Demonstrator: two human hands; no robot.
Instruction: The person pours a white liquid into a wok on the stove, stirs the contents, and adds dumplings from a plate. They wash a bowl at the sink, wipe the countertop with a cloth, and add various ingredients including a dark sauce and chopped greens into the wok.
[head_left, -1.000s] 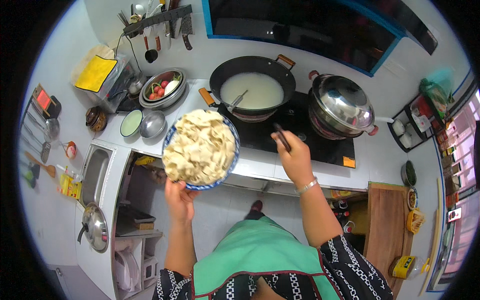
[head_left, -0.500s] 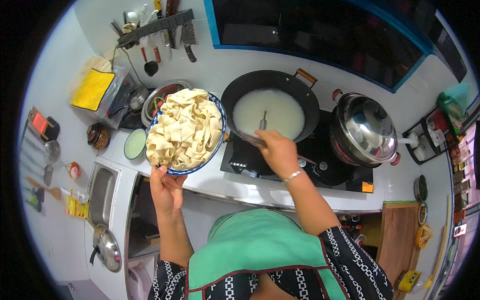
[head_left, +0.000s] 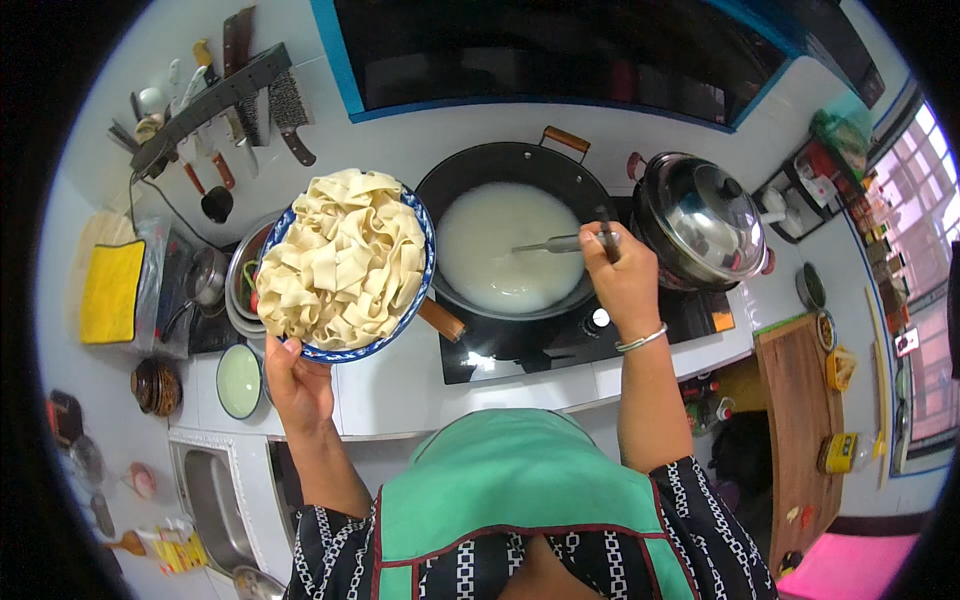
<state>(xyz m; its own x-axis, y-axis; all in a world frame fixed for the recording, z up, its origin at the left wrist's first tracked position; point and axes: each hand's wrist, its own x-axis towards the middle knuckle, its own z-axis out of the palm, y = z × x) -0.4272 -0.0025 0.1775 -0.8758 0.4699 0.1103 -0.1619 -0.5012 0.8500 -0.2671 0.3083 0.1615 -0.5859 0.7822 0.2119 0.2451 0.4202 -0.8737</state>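
Observation:
My left hand (head_left: 300,385) grips the near edge of a blue-and-white patterned plate (head_left: 425,262), holding it up left of the wok. Wide, pale flat noodles (head_left: 350,255) are heaped on it. The black wok (head_left: 468,168), on the hob, contains a cloudy whitish liquid (head_left: 505,215). Over the wok's right side, my right hand (head_left: 622,275) is closed around the handle of a long metal cooking utensil (head_left: 562,244). Its far end dips into the liquid, so I cannot make out its head.
A lidded steel pot (head_left: 695,225) stands right of the wok on the black hob (head_left: 480,355). Left of the plate are a pale green bowl (head_left: 240,380) and a sink (head_left: 215,490). Knives hang on a wall rack (head_left: 215,110). A wooden board (head_left: 805,420) lies at the right.
My right hand and the utensil have swung from the wok's near left edge to its right side. The plate of noodles stays raised in my left hand. The view has shifted.

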